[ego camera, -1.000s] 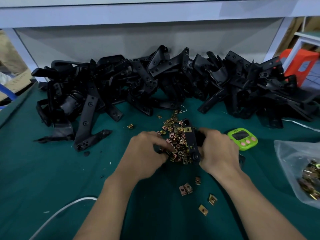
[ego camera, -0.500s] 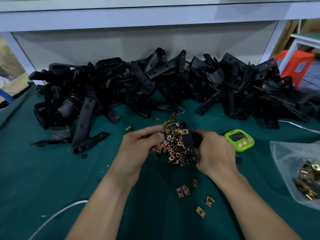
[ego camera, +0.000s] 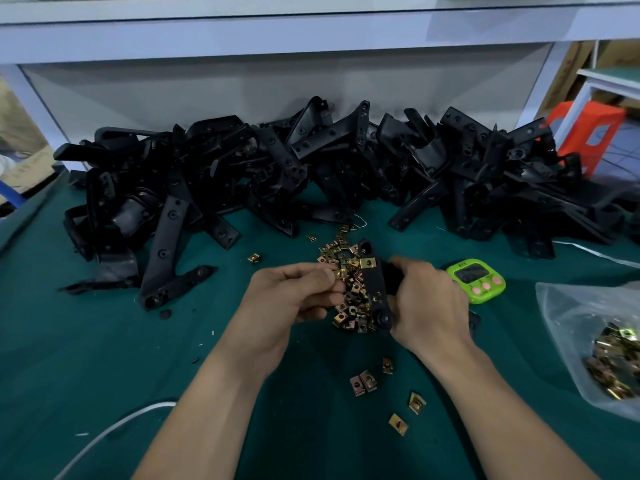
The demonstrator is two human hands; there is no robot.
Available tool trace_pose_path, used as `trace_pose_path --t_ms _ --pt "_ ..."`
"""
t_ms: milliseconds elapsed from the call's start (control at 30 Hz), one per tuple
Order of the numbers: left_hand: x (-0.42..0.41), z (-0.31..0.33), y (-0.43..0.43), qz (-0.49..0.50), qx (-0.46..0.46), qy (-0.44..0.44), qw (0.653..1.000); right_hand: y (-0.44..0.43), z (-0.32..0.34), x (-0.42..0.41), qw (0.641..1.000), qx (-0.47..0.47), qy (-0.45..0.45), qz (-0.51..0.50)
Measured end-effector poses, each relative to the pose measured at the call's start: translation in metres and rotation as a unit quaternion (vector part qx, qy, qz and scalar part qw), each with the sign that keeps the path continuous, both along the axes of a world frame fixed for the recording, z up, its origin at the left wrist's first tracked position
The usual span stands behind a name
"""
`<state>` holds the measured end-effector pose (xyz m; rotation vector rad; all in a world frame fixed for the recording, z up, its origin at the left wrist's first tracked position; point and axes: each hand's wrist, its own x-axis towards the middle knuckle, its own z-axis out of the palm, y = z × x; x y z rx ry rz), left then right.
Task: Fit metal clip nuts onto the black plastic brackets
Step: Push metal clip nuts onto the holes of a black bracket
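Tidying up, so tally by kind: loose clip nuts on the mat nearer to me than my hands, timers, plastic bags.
Loose clip nuts: 5
Green timer: 1
Plastic bag: 1
Total: 7

Assembly workshop: green-matted bench [ego camera: 86,358] heaped with black brackets [ego camera: 311,168].

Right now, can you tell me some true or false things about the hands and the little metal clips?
1. The right hand holds a black bracket. True.
2. The left hand is empty. False: its fingers pinch a small metal clip.
3. The timer is red. False: it is green, on the table beside the right hand.
4. A clear bag on the right holds more clips. True.
5. The spare brackets are stacked in a box. False: a loose heap of brackets lies at the back of the table.
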<state>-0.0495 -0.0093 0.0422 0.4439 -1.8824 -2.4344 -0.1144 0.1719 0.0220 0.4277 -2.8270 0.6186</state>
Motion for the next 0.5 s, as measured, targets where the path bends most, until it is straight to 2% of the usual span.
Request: trace_pose_path --t_ms 500 --pt "0.0030 0.0017 0.0066 -0.101 -0.006 -0.034 0.994 -0.0029 0.0034 0.0026 0.998 0.015 0.042 -0.038"
